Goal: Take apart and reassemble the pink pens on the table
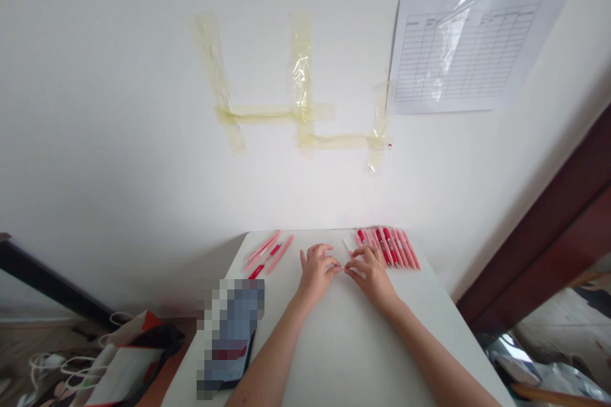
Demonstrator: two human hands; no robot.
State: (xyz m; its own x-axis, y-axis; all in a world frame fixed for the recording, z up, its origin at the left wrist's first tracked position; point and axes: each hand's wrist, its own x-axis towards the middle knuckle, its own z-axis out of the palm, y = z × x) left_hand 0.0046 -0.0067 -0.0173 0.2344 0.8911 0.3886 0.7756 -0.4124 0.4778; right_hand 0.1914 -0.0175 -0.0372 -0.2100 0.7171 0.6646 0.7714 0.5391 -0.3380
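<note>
My left hand (pixel 316 268) and my right hand (pixel 371 270) meet fingertip to fingertip over the far middle of a white table (pixel 344 343). Both pinch a small thin part between them, too small to name. A row of several pink and red pens (pixel 389 247) lies side by side just right of my right hand, near the table's back edge. A looser group of pink pens and pen parts (pixel 267 252) lies to the left of my left hand. A small white piece (pixel 346 244) rests on the table just beyond my fingers.
A phone (pixel 230 338) lies at the table's left edge. The table stands against a white wall with yellowed tape strips (pixel 300 108) and a printed sheet (pixel 470 44). A white bag and cables (pixel 114 362) sit on the floor left; a dark door frame (pixel 548 235) stands right.
</note>
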